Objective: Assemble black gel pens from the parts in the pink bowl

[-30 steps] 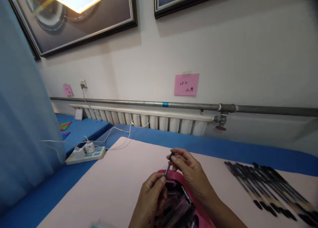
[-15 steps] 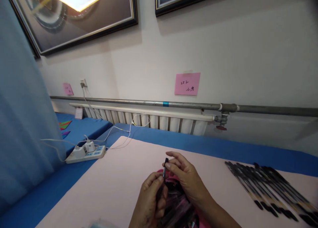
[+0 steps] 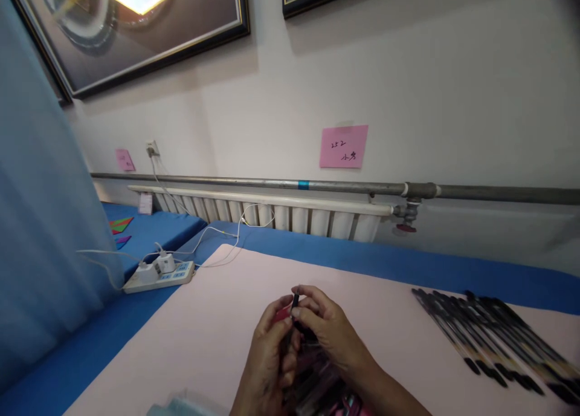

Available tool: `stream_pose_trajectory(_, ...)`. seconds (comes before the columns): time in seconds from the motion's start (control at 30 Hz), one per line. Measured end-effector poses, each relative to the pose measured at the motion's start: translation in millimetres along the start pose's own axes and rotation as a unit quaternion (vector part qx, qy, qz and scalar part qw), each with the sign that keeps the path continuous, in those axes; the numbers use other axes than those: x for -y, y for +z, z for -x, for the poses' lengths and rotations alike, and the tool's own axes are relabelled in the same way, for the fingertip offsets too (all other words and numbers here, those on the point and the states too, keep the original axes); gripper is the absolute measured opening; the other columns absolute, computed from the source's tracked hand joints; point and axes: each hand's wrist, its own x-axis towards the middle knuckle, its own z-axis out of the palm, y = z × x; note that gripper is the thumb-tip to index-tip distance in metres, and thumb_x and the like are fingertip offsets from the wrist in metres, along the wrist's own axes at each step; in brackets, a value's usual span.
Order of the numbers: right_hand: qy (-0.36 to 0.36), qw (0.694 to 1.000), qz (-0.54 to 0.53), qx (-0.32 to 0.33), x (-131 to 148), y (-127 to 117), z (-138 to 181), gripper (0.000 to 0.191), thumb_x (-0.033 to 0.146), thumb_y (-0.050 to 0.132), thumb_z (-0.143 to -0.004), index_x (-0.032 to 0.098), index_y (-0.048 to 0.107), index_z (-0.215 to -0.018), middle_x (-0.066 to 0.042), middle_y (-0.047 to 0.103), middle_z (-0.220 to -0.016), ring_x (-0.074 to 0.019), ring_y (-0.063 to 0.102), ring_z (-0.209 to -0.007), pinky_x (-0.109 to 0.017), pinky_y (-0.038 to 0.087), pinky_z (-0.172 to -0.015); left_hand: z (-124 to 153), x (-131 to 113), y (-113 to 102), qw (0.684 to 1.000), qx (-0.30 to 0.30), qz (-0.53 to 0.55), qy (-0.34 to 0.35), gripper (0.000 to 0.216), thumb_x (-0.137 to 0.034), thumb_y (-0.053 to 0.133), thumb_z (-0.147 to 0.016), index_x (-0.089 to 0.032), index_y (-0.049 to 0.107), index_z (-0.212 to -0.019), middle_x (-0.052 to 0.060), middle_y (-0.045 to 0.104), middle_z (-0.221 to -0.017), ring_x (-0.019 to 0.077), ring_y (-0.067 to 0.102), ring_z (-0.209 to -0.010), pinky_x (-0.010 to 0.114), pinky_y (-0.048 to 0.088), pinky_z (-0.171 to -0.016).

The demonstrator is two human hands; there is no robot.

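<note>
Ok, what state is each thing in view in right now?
Left hand: closed on the dark stick.
Right hand: pinching the stick's upper part.
Dark stick: near upright, slightly tilted; mostly hidden.
Black-ended sticks: lying side by side, some overlapping.
Pink sheet: spread flat.
Power strip: two white adapters plugged in; live or not, can't tell.
Wall socket: plug inserted.
Valve: open or shut, can't tell.
Blue curtain: hanging in folds.

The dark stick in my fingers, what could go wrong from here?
The left hand and right hand pinch the dark stick at the fingertips, so it might slip into the jumble below. The pens lie side by side at right and could get knocked. A white cable crosses the pink sheet's corner and might snag.
</note>
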Motion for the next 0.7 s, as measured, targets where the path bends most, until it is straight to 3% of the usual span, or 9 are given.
stream_pose_trajectory(0.13, -0.020, 0.997, 0.073, 0.007, 14.6, -4.6, 0.9, 0.031, 0.029, 0.053, -0.079, 0.021, 0.052, -0.109, 0.003, 0.062, -0.072, -0.0152, 0.059, -0.065, -0.028, 0.043, -0.063, 2.6, -9.9, -4.6, 0.999, -0.008, 0.010, 0.044, 0.049, -0.044, 0.061, -0.074, -0.021, 0.049, -0.116, -0.008, 0.046, -0.051, 0.0008, 0.020, -0.032, 0.014, 0.008, -0.033)
stream_pose_trajectory(0.2, -0.057, 0.982, 0.176, -0.027, 18.6, -10.0, -0.1, 0.019, 0.030, 0.051, -0.081, 0.020, 0.057, -0.096, -0.001, 0.063, -0.081, -0.0170, 0.058, -0.076, -0.029, 0.044, -0.069, 3.3, -15.7, -7.3, 0.997, -0.036, 0.023, 0.066, 0.047, -0.049, 0.059, -0.075, -0.021, 0.051, -0.112, -0.011, 0.039, -0.047, 0.0012, 0.019, -0.033, 0.014, 0.009, -0.033)
stream_pose_trajectory(0.27, -0.099, 0.946, 0.306, -0.028, 16.9, -14.4, -1.8, 0.012, 0.024, 0.048, -0.082, 0.019, 0.058, -0.081, -0.003, 0.062, -0.081, -0.0180, 0.056, -0.079, -0.030, 0.042, -0.072, 3.2, -19.9, -9.9, 0.994, -0.060, 0.027, 0.082, 0.045, -0.051, 0.059, -0.075, -0.020, 0.053, -0.107, -0.012, 0.032, -0.045, 0.0012, 0.016, -0.034, 0.014, 0.008, -0.034)
stream_pose_trajectory(0.4, -0.162, 0.857, 0.481, 0.083, 3.6, -13.4, -3.1, 0.018, 0.013, 0.044, -0.083, 0.019, 0.061, -0.079, -0.004, 0.064, -0.083, -0.0181, 0.054, -0.082, -0.030, 0.040, -0.076, 2.1, -22.3, -12.3, 0.993, -0.076, 0.039, 0.084, 0.037, -0.048, 0.060, -0.075, -0.018, 0.054, -0.098, -0.012, 0.031, -0.044, 0.0013, 0.015, -0.035, 0.015, 0.007, -0.035)
stream_pose_trajectory(0.53, -0.160, 0.806, 0.548, 0.158, -7.9, -5.3, -0.9, 0.024, 0.011, 0.040, -0.087, 0.019, 0.063, -0.083, -0.005, 0.065, -0.087, -0.0176, 0.056, -0.081, -0.029, 0.040, -0.076, 1.2, -19.8, -12.3, 0.993, -0.076, 0.062, 0.072, 0.033, -0.045, 0.059, -0.076, -0.018, 0.054, -0.094, -0.012, 0.032, -0.044, 0.0015, 0.016, -0.035, 0.015, 0.008, -0.035)
stream_pose_trajectory(0.7, -0.152, 0.800, 0.560, 0.151, -13.7, -7.2, -1.5, 0.027, 0.010, 0.037, -0.088, 0.018, 0.062, -0.083, -0.006, 0.065, -0.090, -0.0178, 0.057, -0.082, -0.028, 0.042, -0.074, 0.1, -17.7, -16.5, 0.994, -0.064, 0.052, 0.070, 0.034, -0.045, 0.059, -0.076, -0.017, 0.056, -0.095, -0.011, 0.034, -0.045, 0.0012, 0.018, -0.035, 0.015, 0.008, -0.035)
